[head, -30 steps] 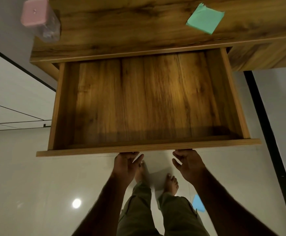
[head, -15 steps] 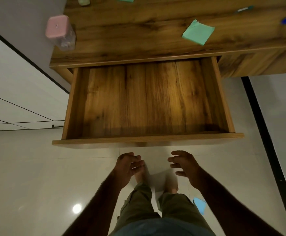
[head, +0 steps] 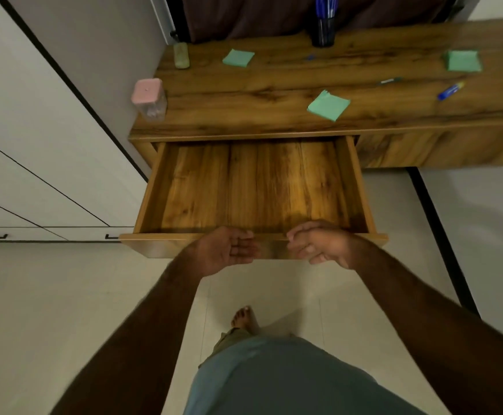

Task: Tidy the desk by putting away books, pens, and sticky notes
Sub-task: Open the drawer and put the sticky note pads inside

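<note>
The wooden desk's drawer (head: 360, 187) stands pulled out with nothing inside. My left hand (head: 226, 250) and my right hand (head: 319, 244) hover side by side in front of its front panel, fingers loosely curled, holding nothing. On the desk top (head: 274, 85) lie three green sticky-note pads: one at the back left (head: 238, 57), one near the front edge (head: 328, 105) and one at the far right (head: 463, 60). A blue pen (head: 450, 91) and a thin dark pen (head: 389, 81) lie at the right. A black pen holder (head: 323, 31) with blue pens stands at the back.
A clear container with a pink lid (head: 150, 98) stands on the desk's left front corner, a pale green case (head: 181, 55) behind it. White cabinets (head: 34, 175) stand on the left. The floor is pale tile, and my bare foot (head: 244, 319) is below the drawer.
Both hands let go of the drawer's front edge, dropped briefly, then rose in front of the panel. The view drew back and tilted up, showing more of the desk top.
</note>
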The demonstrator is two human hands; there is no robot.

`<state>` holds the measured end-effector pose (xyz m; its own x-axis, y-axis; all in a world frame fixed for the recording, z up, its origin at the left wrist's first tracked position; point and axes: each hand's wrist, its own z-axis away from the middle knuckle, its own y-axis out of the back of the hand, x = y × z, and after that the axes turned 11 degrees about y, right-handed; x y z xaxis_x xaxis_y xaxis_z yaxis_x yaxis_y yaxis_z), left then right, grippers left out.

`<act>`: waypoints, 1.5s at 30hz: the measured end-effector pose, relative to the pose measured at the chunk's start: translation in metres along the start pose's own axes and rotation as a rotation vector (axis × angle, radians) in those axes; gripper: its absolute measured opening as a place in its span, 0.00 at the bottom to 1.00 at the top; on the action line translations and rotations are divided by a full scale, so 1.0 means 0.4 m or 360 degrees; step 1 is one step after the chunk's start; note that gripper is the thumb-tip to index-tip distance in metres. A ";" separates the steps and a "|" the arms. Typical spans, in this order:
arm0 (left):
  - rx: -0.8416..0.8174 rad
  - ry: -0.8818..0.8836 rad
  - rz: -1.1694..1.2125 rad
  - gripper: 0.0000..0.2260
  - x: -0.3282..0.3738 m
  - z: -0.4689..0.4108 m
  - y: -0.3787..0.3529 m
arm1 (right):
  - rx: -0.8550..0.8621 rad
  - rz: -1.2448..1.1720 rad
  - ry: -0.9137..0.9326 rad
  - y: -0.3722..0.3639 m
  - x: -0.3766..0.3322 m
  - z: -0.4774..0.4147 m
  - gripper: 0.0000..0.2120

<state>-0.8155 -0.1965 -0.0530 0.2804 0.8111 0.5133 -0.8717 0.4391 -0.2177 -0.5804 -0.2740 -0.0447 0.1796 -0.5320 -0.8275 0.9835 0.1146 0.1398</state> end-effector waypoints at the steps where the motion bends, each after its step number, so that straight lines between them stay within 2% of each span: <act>1: -0.0009 -0.0042 0.0003 0.12 0.018 0.008 -0.008 | 0.0034 -0.0014 0.0037 0.011 -0.020 0.003 0.08; 10: 0.0044 -0.0295 -0.0153 0.09 0.218 0.079 -0.106 | 0.0257 0.0119 0.0352 0.125 -0.219 0.037 0.07; 15: -0.0026 -0.0444 -0.0300 0.11 0.346 0.103 -0.190 | 0.0390 0.0116 0.0528 0.214 -0.335 0.050 0.07; 22: -0.0071 -0.0425 -0.0414 0.11 0.442 0.024 -0.271 | 0.0466 0.0138 0.0569 0.314 -0.359 0.005 0.09; 29: -0.0018 -0.0420 -0.0499 0.08 0.576 -0.120 -0.302 | 0.0542 0.0155 0.0495 0.413 -0.355 -0.140 0.10; 33: 0.0085 -0.0464 -0.0539 0.06 0.659 -0.217 -0.312 | 0.0592 0.0132 0.0421 0.457 -0.357 -0.236 0.11; 37: 0.0296 -0.0488 -0.0568 0.06 0.724 -0.318 -0.320 | 0.0629 0.0127 0.0343 0.503 -0.353 -0.334 0.13; 41: 0.0501 -0.0480 -0.0666 0.11 0.787 -0.409 -0.332 | 0.0791 0.0147 0.0301 0.555 -0.332 -0.433 0.19; 43: 0.0626 -0.0527 -0.0814 0.13 0.816 -0.451 -0.346 | 0.0821 0.0179 0.0259 0.585 -0.325 -0.484 0.23; 45: 0.0711 -0.0609 -0.1091 0.16 0.836 -0.493 -0.358 | 0.0844 0.0372 0.0222 0.615 -0.316 -0.528 0.29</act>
<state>-0.5176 0.0879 -0.0139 0.7125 0.2075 0.6703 -0.6599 0.5230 0.5395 -0.3654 -0.0014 -0.0207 0.4237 -0.4241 -0.8004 0.8004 -0.2384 0.5500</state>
